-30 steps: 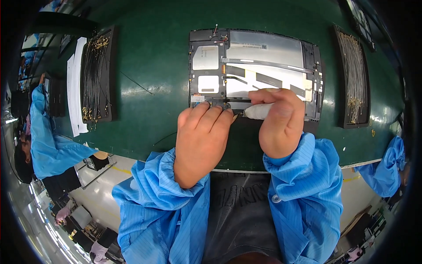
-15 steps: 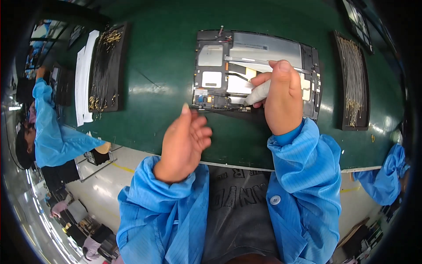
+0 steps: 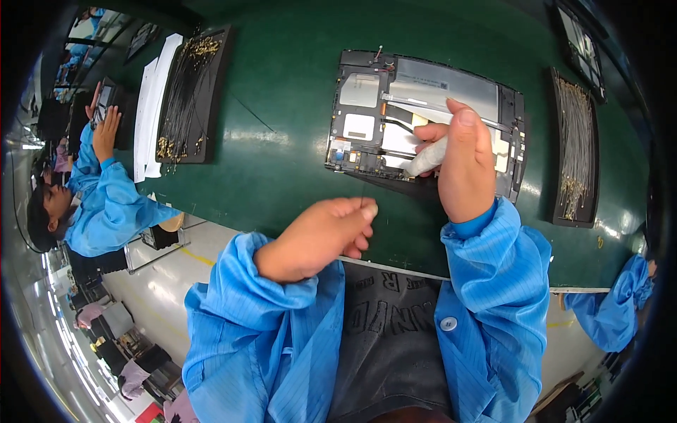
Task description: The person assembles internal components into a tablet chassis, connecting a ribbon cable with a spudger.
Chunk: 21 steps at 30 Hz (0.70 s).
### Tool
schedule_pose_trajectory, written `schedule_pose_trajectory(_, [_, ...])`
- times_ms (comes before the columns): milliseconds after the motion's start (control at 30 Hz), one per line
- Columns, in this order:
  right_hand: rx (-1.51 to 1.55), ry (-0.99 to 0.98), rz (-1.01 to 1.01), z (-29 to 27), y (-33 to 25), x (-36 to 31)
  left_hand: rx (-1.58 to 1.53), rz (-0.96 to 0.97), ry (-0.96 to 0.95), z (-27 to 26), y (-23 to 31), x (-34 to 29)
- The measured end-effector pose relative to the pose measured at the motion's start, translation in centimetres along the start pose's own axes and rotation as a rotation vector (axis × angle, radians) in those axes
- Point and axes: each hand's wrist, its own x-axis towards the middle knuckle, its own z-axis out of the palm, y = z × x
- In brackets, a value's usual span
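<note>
On the green worktop (image 3: 282,169), the opened flat device (image 3: 431,81) lies partly under the right hand (image 3: 467,168), whose grip I cannot tell. The left hand (image 3: 319,238), curled, hold unclear, has left the device, leaving only the right there.

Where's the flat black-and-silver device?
In the head view, the flat black-and-silver device lies right of centre on the green tabletop, partly beneath the blue-sleeved right hand and left of a black rectangular tray of thin cables.
</note>
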Motion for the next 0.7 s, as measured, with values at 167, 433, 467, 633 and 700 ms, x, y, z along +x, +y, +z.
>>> schedule_pose_trajectory(167, [-0.163,-0.120,0.141,0.5,-0.9,2.0,-0.032,0.024,0.022,-0.8,1.1,1.2])
schedule_pose_trajectory(433, [-1.048,-0.715,-0.356,1.4,4.4,4.2,0.026,0.050,0.040,-0.3,1.0,1.2])
schedule_pose_trajectory(467, [-0.987,-0.693,-0.173,1.4,1.0,3.7,0.000,0.080,0.075,-0.4,0.8,1.1])
schedule_pose_trajectory(633, [-0.803,-0.549,-0.008,0.7,-0.6,3.2,-0.192,0.103,0.027,-1.1,0.5,1.7])
schedule_pose_trajectory(700, [-0.500,-0.202,-0.023,-2.1,-0.4,2.4,-0.193,0.114,0.018,-1.2,0.6,1.7])
